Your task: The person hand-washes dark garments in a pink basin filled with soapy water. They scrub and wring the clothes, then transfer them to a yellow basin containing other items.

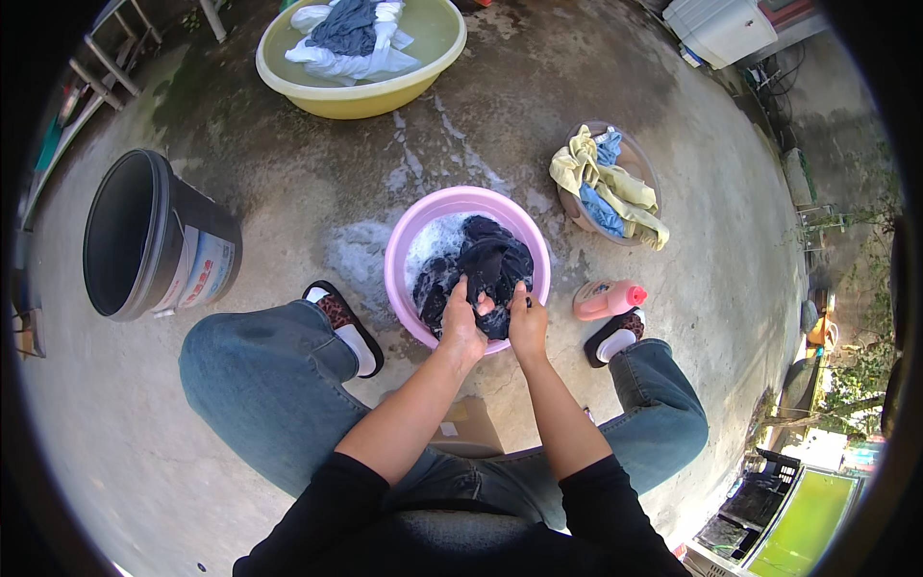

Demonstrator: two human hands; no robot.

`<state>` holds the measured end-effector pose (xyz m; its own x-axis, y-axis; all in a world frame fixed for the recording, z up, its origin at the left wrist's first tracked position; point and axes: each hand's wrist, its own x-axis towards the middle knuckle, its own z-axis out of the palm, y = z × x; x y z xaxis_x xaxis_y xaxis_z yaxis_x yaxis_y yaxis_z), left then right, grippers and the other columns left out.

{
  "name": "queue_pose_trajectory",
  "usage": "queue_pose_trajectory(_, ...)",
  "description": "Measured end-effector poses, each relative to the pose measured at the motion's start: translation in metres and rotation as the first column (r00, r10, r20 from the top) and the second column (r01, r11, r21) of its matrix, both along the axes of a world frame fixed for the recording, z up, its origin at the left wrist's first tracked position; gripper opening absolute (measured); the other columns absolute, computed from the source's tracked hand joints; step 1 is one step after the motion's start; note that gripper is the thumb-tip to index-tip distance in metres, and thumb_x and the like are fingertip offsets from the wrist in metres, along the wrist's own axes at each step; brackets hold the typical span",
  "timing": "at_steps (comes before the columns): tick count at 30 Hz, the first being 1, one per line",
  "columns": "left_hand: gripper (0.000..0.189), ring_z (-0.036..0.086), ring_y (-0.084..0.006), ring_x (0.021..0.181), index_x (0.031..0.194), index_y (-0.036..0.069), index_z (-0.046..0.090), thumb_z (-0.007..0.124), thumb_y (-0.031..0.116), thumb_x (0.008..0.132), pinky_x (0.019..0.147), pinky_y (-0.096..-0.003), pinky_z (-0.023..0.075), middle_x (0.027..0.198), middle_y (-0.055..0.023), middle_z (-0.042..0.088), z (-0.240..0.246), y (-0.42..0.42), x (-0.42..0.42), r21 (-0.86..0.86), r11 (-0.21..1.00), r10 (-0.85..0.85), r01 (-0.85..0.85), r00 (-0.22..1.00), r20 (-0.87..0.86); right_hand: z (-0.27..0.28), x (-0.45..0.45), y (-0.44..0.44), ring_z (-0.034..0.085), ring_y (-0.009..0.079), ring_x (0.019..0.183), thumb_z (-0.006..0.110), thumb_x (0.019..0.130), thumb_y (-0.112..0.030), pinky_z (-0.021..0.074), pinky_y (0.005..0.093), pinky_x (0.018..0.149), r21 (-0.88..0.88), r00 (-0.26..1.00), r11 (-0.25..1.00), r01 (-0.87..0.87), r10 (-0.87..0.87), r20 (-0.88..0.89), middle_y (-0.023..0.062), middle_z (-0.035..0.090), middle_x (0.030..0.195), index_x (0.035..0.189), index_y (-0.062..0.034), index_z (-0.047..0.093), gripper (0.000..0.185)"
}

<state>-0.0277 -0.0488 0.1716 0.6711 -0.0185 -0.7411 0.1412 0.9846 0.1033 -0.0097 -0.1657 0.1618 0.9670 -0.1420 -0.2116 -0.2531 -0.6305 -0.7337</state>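
A pink plastic basin (395,245) stands on the concrete between my feet, holding white suds and a dark wet garment (497,249). My left hand (463,317) grips the near left part of the cloth, palm partly up, with fingers partly hidden under it. On the right side of the same garment, my right hand (528,317) is closed on a fold, close to the basin's near right rim. Both hands are over the basin, a little apart. A pink bottle with a red cap (606,299) lies to the right, near my right slipper.
A yellow tub (346,108) with water, white and dark cloth stands ahead. Yellow and blue clothes (613,187) fill a smaller basin (645,155) at the right. To the left is a black bucket (205,252). A cardboard box (472,425) sits beneath my forearms. Suds streak the floor.
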Motion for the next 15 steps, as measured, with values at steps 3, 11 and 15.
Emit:
queue_pose_trajectory(3,0.034,0.054,-0.0142,0.062,0.093,0.004,0.061,0.042,0.032,0.098,0.063,-0.0289,0.0479,0.075,-0.002,0.059,0.002,-0.001,0.004,0.332,0.943,-0.042,-0.019,0.983,0.177,-0.007,0.013,-0.012,0.061,0.0228,0.083,0.05,0.099,-0.036,0.0479,0.0358,0.076,0.137,0.997,0.989,-0.051,0.043,0.058,0.0165,0.064,0.09,0.11,0.0006,0.055,0.038)
queue_pose_trajectory(11,0.068,0.054,-0.0202,0.111,0.13,0.012,0.05,0.037,0.067,0.093,0.099,-0.0367,0.0431,0.124,-0.0065,0.056,-0.01,-0.022,-0.02,-0.132,0.984,-0.115,0.123,0.991,0.065,0.025,-0.007,0.031,0.057,0.0438,0.107,0.055,0.092,-0.04,0.0449,0.0455,0.093,-0.091,0.928,0.936,-0.339,0.317,-0.197,0.0293,0.058,0.114,0.141,-0.0151,0.04,0.058)
queue_pose_trajectory(15,0.081,0.062,-0.0289,0.103,0.123,0.001,0.057,0.042,0.071,0.088,0.097,-0.043,0.046,0.113,-0.0172,0.063,-0.021,0.011,-0.009,-0.153,0.96,-0.194,0.234,0.952,0.235,0.054,-0.041,0.032,0.064,0.0411,0.093,0.063,0.088,-0.026,0.0508,0.0441,0.082,-0.014,0.897,0.898,-0.44,0.44,0.043,0.0274,0.064,0.104,0.12,-0.0066,0.058,0.038)
